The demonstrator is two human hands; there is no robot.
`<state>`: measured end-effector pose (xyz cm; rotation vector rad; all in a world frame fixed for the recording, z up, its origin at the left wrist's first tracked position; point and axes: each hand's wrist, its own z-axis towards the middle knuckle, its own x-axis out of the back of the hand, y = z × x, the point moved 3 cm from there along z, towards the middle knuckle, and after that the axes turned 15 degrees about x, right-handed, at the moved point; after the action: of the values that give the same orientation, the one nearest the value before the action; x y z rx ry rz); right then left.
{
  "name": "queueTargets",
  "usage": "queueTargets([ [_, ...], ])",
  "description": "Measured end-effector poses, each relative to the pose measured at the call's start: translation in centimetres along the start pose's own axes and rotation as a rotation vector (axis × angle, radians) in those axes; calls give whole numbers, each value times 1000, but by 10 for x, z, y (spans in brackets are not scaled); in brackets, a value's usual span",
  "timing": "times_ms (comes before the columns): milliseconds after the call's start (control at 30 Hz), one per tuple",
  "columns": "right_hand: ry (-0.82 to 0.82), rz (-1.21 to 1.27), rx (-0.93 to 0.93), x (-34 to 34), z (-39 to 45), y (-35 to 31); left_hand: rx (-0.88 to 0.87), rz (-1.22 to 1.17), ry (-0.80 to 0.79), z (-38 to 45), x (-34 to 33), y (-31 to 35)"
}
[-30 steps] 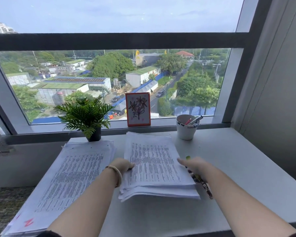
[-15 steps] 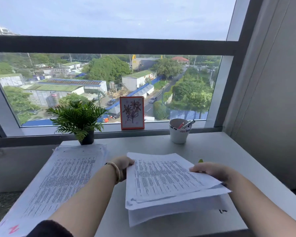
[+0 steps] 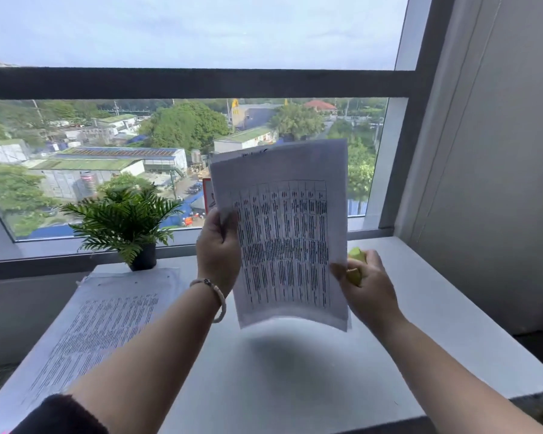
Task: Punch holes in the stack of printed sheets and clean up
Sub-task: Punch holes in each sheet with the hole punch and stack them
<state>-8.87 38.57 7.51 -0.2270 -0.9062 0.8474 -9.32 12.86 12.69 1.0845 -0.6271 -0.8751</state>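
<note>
Head view is showing the white stack of printed sheets standing upright in the air above the pale grey desk, its lower edge clear of the surface and casting a soft shadow below. The left hand is gripping the stack's left edge, thumb in front and fingers curled behind the paper. The right hand is pinching the lower right edge with the thumb on the front — and it is also clutching a small yellow-green object in its curled fingers; what that object is cannot be told. A thin pale bracelet is circling the left wrist.

To the left, a second flat pile of printed pages is lying on the desk. Behind it, a small green fern-like plant in a dark pot is standing by the window sill, and a red-framed card is peeking out from behind the held sheets.
</note>
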Motion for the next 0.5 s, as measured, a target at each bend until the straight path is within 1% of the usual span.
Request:
queueTargets([
  [133, -31, -65, -68, -26, -17, 12, 57, 9, 54, -14, 6, -16],
  [200, -12, -83, -81, -29, -18, 12, 16, 7, 74, -14, 6, -8],
  [300, -19, -76, -100, -26, -10, 9, -71, 58, 24, -11, 7, 9],
  [367, -28, -17, -104, -18, -2, 4, -45, 59, -26, -5, 9, 14],
  [433, -61, 117, -123, -2, 11, -4, 40, 8, -92, 5, 10, 20],
  [500, -177, 328, -203, 19, 24, -11, 183, -15, -162, 19, 11, 23],
])
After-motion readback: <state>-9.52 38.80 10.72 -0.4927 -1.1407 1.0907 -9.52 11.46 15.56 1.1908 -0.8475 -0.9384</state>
